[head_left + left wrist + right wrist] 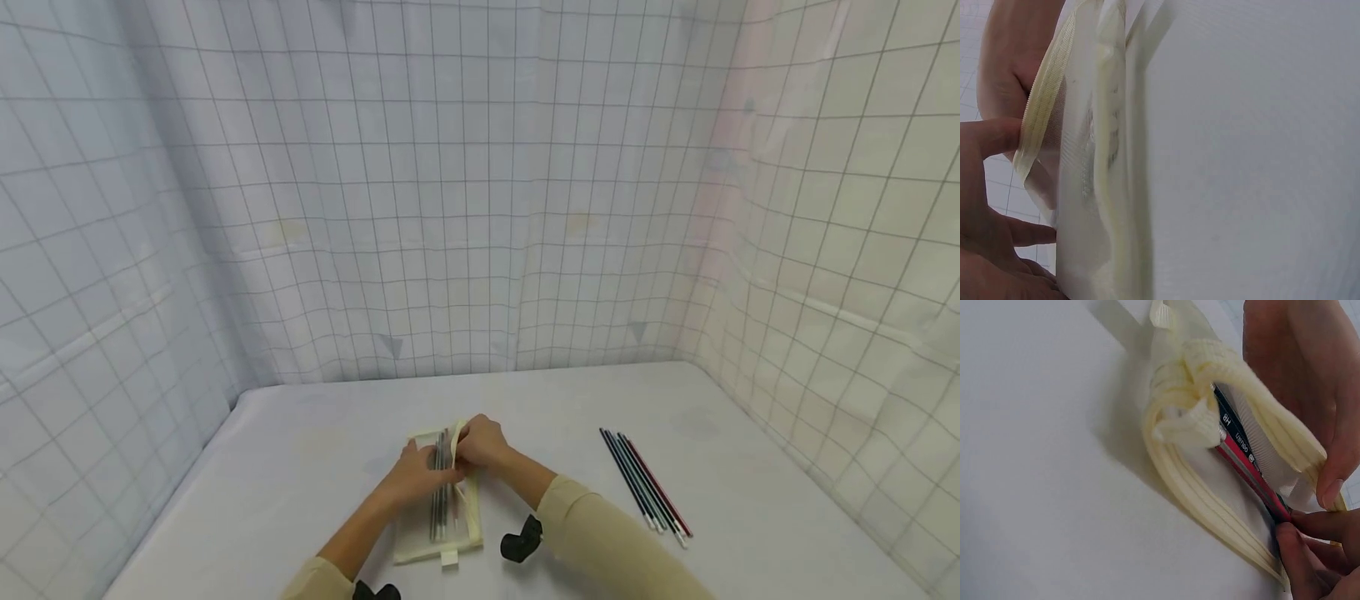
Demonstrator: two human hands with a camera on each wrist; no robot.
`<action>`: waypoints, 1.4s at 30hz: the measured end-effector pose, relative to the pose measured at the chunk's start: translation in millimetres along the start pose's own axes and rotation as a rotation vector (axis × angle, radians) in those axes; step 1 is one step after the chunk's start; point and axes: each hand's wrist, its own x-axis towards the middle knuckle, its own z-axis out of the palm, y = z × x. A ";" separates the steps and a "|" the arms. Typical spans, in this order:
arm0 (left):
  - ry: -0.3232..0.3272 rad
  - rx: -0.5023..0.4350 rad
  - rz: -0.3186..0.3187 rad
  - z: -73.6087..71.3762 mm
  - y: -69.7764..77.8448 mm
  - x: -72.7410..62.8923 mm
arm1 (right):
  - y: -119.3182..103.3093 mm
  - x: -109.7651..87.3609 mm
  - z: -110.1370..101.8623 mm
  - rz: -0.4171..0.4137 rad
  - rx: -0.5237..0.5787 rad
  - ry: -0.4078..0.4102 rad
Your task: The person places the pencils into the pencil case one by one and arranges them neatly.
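Note:
A cream-edged, see-through zip pouch (412, 546) lies on the table with several pencils (438, 508) inside, showing through its mesh. My left hand (416, 475) spreads across it, the thumb at the zip edge (1041, 119), and holds the mouth apart. At the pouch's far right side is my right hand (482, 442). Its fingertips pinch the end of a red pencil (1244, 465) with a silver stripe, inside the gaping mouth. Beside that lies a dark pencil (1229, 415) marked HB. The far ends of both are hidden by the folded zip end (1191, 425).
Several dark, blue and red pencils (645, 483) lie side by side on the white table (300, 467) to the right. A white tab (449, 558) sticks out from the pouch's near edge. Grid-patterned curtains (450, 208) hang behind and on both sides.

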 end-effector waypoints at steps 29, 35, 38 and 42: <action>0.003 0.045 -0.026 2.6 1.2 1.4 | -0.4 -6.1 -48.5 0.155 0.219 -0.198; 0.014 0.079 -0.030 3.0 3.3 0.6 | 0.8 -9.1 -62.0 0.148 0.196 -0.231; 0.021 0.098 -0.022 3.9 4.0 0.9 | 0.7 -11.1 -69.9 0.137 0.178 -0.230; 0.021 0.112 -0.019 6.5 3.2 1.9 | 1.4 -14.7 -81.6 0.129 0.163 -0.232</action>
